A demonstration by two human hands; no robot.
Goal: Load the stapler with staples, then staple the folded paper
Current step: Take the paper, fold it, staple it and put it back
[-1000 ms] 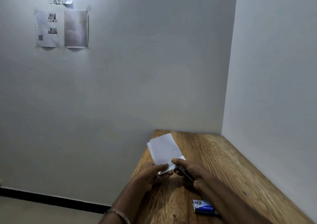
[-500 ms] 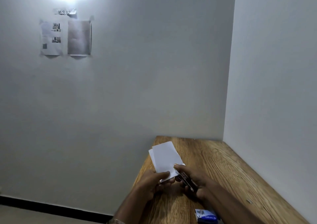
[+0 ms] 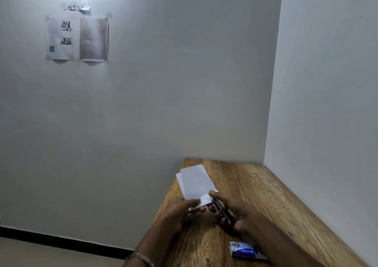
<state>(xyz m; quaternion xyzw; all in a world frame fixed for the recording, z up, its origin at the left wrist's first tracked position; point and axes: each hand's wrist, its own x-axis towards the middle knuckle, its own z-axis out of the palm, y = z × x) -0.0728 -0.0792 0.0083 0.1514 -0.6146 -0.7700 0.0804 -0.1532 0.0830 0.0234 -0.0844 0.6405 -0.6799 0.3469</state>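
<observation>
head view: i hold the folded paper (image 3: 196,183) and the stapler (image 3: 222,210) together above the wooden table (image 3: 255,195).

my left hand (image 3: 180,211) pinches the paper's near edge, thumb on top; the paper's long axis runs away from me toward the wall, leaning a little left. my right hand (image 3: 231,209) is curled around the stapler, whose long axis runs from near-right to far-left, its nose at the paper's near right corner. a blue staple box (image 3: 244,251) lies flat on the table near my right forearm.
</observation>
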